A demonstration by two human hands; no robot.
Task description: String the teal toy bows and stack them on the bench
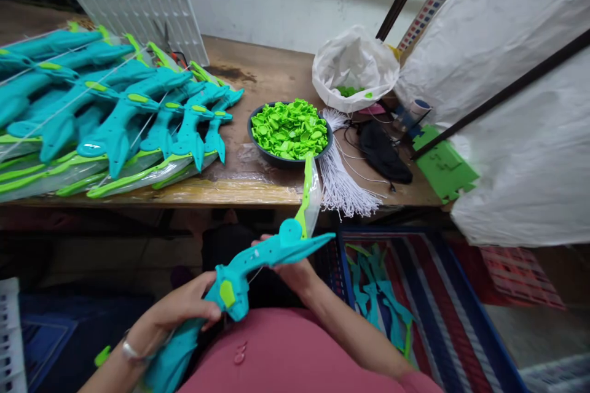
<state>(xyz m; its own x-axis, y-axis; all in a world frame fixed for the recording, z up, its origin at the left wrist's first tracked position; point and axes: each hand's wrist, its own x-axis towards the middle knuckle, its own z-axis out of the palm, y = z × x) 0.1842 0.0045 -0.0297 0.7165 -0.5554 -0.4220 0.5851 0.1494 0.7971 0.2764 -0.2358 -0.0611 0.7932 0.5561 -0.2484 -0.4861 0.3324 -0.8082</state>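
Note:
A teal plastic piece (258, 258) with a lime green limb and clear film at its upper end lies across my lap. My left hand (187, 304) is wrapped round its lower part, beside a lime green inset. Under the upper part, my right hand (292, 270) grips the piece from below, its fingers partly hidden. A dark bowl (276, 160) heaped with small lime green parts (290, 129) stands on the table just beyond. Bundled white cords (343, 184) hang over the table edge right of the bowl.
Several teal and green assembled pieces (138, 98) are piled on the table (271, 67) at the left. A white bag (353, 67), a black pouch (383, 150) and a green block (445, 166) lie at the right. Below is a blue-rimmed crate (474, 295) with a striped cloth.

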